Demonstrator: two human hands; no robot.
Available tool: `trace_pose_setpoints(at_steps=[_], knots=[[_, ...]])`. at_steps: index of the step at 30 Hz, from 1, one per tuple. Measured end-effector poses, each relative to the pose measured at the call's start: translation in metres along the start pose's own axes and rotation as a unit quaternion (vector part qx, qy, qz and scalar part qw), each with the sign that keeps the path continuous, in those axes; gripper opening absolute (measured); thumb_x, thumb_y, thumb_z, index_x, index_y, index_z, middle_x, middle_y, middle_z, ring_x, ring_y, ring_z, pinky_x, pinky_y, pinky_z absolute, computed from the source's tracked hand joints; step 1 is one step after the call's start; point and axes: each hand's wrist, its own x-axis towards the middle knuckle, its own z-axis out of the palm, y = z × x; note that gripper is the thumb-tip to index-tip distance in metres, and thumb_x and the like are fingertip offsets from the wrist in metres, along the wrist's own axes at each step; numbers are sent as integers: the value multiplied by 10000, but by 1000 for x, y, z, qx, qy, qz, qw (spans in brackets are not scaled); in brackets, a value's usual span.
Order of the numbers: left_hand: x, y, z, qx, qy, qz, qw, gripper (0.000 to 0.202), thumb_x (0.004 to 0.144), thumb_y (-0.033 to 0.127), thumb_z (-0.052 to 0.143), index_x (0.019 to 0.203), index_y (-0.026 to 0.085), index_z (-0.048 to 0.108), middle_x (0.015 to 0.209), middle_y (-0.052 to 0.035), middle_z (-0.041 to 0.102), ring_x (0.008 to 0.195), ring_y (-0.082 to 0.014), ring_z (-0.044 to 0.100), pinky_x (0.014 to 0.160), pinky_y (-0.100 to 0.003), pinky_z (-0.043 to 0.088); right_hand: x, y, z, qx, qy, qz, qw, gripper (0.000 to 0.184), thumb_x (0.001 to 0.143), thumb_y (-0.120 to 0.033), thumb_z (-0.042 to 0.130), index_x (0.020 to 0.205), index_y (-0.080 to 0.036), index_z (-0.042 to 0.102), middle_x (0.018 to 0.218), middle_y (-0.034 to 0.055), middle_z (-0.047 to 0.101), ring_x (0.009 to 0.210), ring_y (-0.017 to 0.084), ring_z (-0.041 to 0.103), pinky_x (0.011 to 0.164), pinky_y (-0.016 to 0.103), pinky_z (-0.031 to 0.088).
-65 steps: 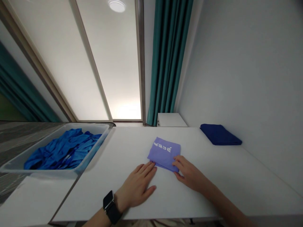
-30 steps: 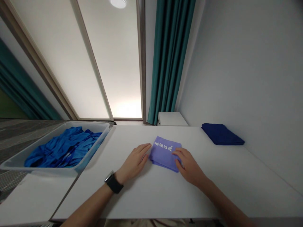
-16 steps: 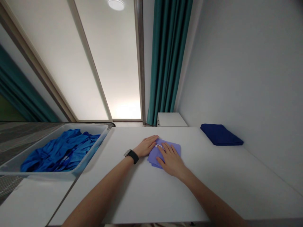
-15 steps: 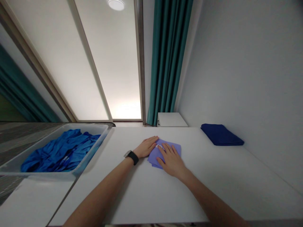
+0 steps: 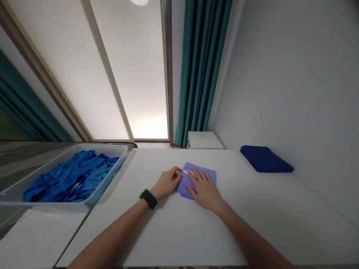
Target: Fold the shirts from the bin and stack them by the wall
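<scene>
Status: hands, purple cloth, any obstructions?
Left hand at left edge of folded purple cloth, grip unclear. Right hand spread on top. Navy cloth off right, not in the way.

Lettering half under a palm, and plenty lost at the edges.
The right hand point(image 5: 206, 191) covers part of the purple cloth point(image 5: 185, 183) and some of its white lettering point(image 5: 185, 172); the strokes left showing are too small to read. Whether the left hand point(image 5: 166, 182) pinches the cloth's edge or only touches it cannot be told. The bottom edge cuts off both forearms, the top edge the ceiling light point(image 5: 139, 2) and teal curtain point(image 5: 203, 67). The tub point(image 5: 106, 180) runs out of view at left; blue fabric point(image 5: 73, 175) hides most of its floor.
</scene>
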Motion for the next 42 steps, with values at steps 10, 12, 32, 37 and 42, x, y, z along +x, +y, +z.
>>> trace_pose_setpoints(at_steps=[10, 12, 32, 37, 42], knots=[[-17, 5, 0, -12, 28, -20, 999, 262, 871, 338, 513, 997, 180, 681, 755, -11, 668, 600, -136, 545, 573, -243, 388, 0, 0, 0, -3, 6, 0, 1000, 581, 976, -465, 349, 1480, -179, 379, 1541, 125, 355, 1430, 279, 275, 1166, 504, 162], [-18, 6, -2, -26, 32, -20, 999, 279, 867, 351, 518, 1015, 177, 680, 762, -16, 670, 599, -135, 545, 571, -242, 392, 0, 0, 0, -3, 5, 1, 1000, 583, 974, -460, 353, 1485, -179, 370, 1541, 122, 355, 1432, 278, 270, 1168, 504, 155], [-25, 15, -3, 49, -101, -16, 994, 362, 866, 371, 440, 572, 178, 526, 565, 20, 484, 550, -119, 422, 545, -248, 282, -2, 15, -5, 20, -24, -48, 998, 559, 995, -451, 298, 1486, -191, 367, 1545, 95, 356, 1433, 226, 281, 1182, 462, 171], [-28, 15, -8, -1, -152, 4, 988, 400, 887, 385, 415, 551, 184, 496, 528, 36, 443, 533, -117, 402, 544, -246, 301, -2, 22, -7, 45, -32, -59, 997, 526, 996, -400, 318, 1459, -166, 407, 1522, 99, 394, 1418, 204, 317, 1181, 458, 205], [-21, 4, -10, -56, -52, -31, 997, 271, 881, 341, 443, 713, 174, 576, 603, 18, 570, 578, -134, 506, 572, -246, 363, -3, 25, -18, 82, -68, -72, 992, 535, 969, -367, 392, 1458, -150, 401, 1536, 98, 369, 1428, 214, 296, 1190, 472, 175]])
